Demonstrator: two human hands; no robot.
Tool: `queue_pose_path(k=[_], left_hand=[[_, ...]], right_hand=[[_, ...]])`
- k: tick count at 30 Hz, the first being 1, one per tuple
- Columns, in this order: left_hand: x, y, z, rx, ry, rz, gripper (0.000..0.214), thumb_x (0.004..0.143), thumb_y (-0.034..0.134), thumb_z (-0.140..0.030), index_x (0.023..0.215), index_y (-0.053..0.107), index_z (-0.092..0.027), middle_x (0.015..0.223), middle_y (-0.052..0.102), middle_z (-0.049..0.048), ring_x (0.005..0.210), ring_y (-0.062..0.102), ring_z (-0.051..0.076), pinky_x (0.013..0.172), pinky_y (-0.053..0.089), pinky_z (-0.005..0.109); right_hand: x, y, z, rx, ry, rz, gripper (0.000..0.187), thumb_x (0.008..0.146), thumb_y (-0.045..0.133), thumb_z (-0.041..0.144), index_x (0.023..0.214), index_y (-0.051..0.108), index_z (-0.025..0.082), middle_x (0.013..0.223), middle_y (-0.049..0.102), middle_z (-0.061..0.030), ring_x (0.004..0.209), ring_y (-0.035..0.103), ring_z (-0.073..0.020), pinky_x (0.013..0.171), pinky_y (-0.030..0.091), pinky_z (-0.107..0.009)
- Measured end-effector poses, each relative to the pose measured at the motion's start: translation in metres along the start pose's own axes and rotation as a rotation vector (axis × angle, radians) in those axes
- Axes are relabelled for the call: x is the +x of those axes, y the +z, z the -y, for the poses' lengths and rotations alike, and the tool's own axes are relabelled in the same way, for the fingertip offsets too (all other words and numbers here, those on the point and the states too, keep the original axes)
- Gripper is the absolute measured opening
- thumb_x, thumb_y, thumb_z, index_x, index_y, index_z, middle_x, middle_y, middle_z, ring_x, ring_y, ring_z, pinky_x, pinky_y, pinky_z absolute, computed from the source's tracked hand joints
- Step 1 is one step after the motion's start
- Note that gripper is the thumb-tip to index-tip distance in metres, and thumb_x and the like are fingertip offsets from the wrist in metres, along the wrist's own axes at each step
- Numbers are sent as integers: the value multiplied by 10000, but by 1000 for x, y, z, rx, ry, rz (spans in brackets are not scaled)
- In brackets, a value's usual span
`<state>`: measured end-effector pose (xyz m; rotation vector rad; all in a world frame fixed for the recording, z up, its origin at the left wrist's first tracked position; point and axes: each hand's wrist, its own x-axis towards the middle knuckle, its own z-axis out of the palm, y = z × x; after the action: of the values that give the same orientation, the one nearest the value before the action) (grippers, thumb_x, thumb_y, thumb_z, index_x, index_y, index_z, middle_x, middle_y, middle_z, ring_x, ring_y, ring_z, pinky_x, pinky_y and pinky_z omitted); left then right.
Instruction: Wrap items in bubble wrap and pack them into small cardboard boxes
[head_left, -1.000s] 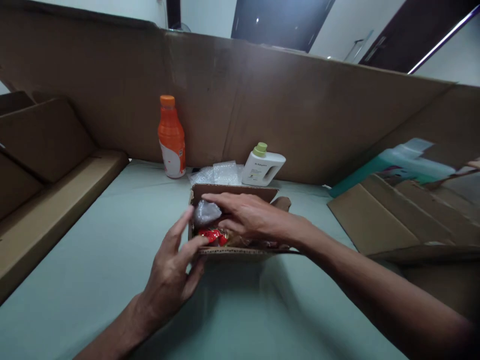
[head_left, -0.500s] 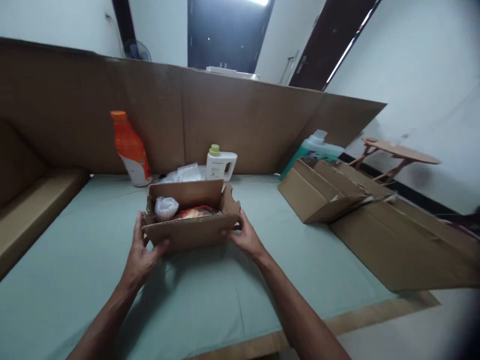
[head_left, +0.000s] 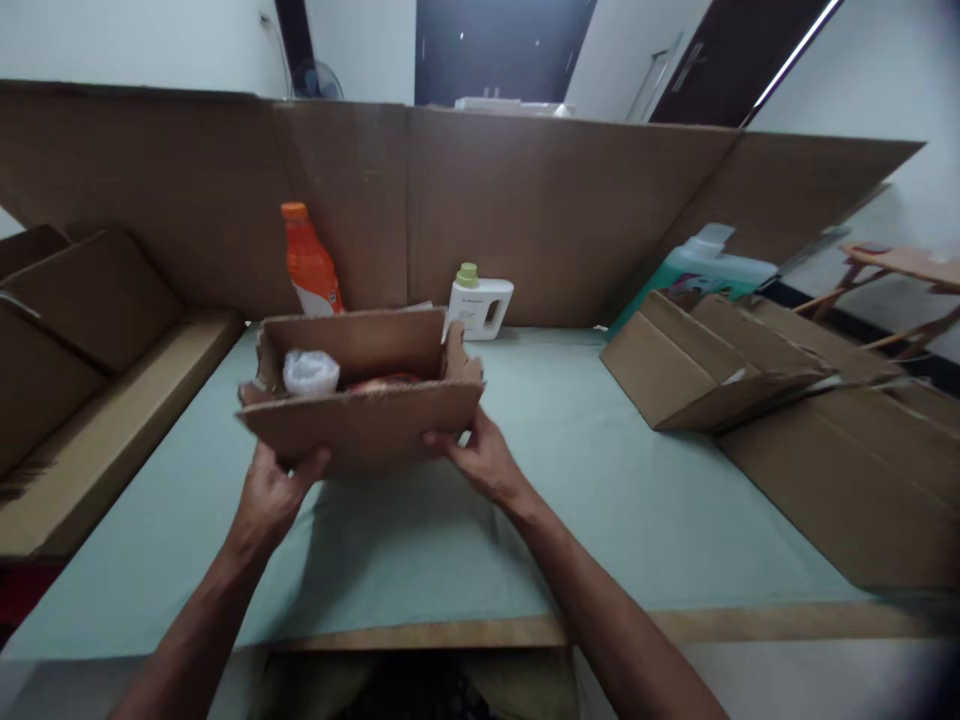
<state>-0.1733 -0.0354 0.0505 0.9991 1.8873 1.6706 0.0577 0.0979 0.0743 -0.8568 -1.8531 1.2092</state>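
A small open-topped cardboard box [head_left: 367,425] is held up between both hands, above the green cloth, with its shadow below. My left hand [head_left: 274,490] grips its lower left end, thumb on the front wall and fingers partly hidden behind. My right hand [head_left: 484,460] holds the lower right end the same way. Inside the box lie a bubble-wrapped item [head_left: 311,372] at the left and a reddish packet [head_left: 386,382], mostly hidden by the front wall.
Behind the box stand an orange bottle [head_left: 311,262] and a white jug with a green cap [head_left: 480,305]. A teal jug [head_left: 697,265] leans behind cardboard boxes [head_left: 690,355] at the right. More cardboard [head_left: 105,290] lies at the left; a tall cardboard wall [head_left: 525,210] closes the back.
The box has risen and come closer, now covering the lower part of the orange bottle. Both hands keep their hold. The camera view has shifted, showing more of the table's front edge.
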Motion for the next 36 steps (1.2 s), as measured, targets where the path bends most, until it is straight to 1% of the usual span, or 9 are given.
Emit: queue_pose_path(k=[5,7,10,14,17,22,29,32,36], left_hand=[[1,60,-28,-161,209,233,822,756,754,-497,1439,426,-181,1381,575,153,1263,551,317,1110,416,480],[-8,68,-25,-156,194,290,820,763,756,-487,1448,422,-184,1405,558,161,1297,526,325,1124,402,487],[-19,39,-12,-117,66,222,776,733,774,-545,1349,506,-157,1277,638,153,1200,591,329,1057,462,480],[-17,-9,-1,-38,-24,64,772,667,797,-616,1221,563,-132,1146,686,133,1066,639,308,955,511,436],[-16,-3,0,-59,2,92,759,695,779,-610,1243,557,-135,1162,682,131,1094,630,302,977,500,424],[-28,66,3,-152,69,447,699,854,673,-502,1432,453,-177,1381,589,136,1336,497,316,1143,384,460],[-76,201,-9,-167,222,937,755,913,562,-371,1576,252,-186,1629,309,155,1512,266,333,1237,212,546],[-102,261,-22,-166,326,1045,756,919,521,-323,1588,215,-153,1660,232,155,1534,226,297,1261,184,488],[-125,324,-44,-71,359,1077,730,893,502,-266,1561,272,-84,1615,336,181,1494,327,297,1244,260,448]], right_hand=[[-22,-56,3,-117,75,-232,571,702,797,545,1110,621,186,1080,737,-113,983,672,-303,845,560,-455],[-40,-65,0,-165,92,-283,521,725,786,539,1071,632,181,1101,731,-128,1037,663,-319,911,534,-483],[-54,-39,1,-148,82,-167,470,793,727,504,1120,628,182,1168,714,-137,1120,641,-320,994,496,-493],[-37,4,12,-105,-4,-47,523,819,697,467,1245,582,187,1234,688,-134,1138,627,-301,999,503,-467],[-30,-1,9,-119,-3,-60,572,819,696,487,1289,569,186,1259,677,-145,1151,623,-308,991,508,-472],[-73,-66,-17,-279,94,-226,511,778,719,476,1192,651,184,1206,710,-139,1163,627,-332,1031,479,-516],[-207,-172,-49,-522,371,-677,455,654,786,525,932,718,172,926,776,-133,911,710,-341,840,574,-484],[-252,-200,-57,-543,473,-848,486,634,790,565,898,703,166,926,770,-157,910,710,-352,853,564,-496],[-279,-216,-62,-527,485,-1092,649,605,779,607,1040,653,142,1070,725,-181,1041,668,-361,989,486,-536]])
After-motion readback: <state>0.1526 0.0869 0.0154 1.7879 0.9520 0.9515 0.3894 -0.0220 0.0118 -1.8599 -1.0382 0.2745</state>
